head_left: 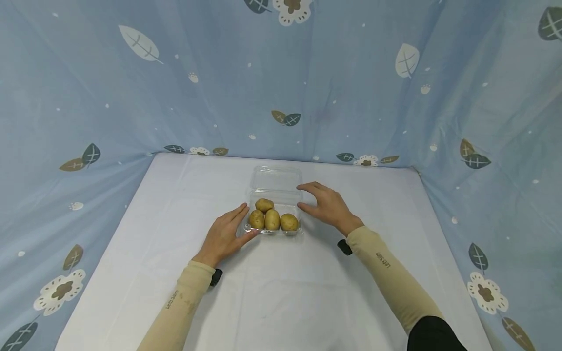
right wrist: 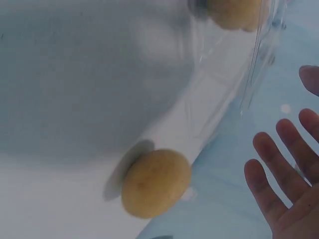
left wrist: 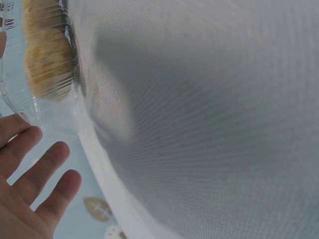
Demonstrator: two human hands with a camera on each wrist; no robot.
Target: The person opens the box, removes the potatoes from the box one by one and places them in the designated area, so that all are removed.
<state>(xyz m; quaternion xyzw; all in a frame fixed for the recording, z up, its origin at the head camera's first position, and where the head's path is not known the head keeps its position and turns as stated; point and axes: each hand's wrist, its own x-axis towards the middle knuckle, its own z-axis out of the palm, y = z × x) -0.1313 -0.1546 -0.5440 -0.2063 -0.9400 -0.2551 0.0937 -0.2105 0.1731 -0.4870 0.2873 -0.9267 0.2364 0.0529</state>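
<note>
A clear plastic clamshell box [head_left: 276,195] lies with its lid folded back, several potatoes [head_left: 272,220] inside it. My left hand [head_left: 224,236] rests against the box's left side, fingers fairly straight along the wall and thumb at the front rim. In the left wrist view, fingertips [left wrist: 34,133] lie right at the box's corner. On the box's right side my right hand [head_left: 327,204] hovers with fingers and thumb spread, nothing between them. The right wrist view has a single potato [right wrist: 157,184] on the white surface outside the box; in the head view it is hidden.
The table [head_left: 281,302] has a white cloth over it. Blue fabric [head_left: 228,87] with leaf and flower prints hangs behind and along both sides. A small black device [head_left: 345,247] sits at the right wrist, another [head_left: 216,277] at the left.
</note>
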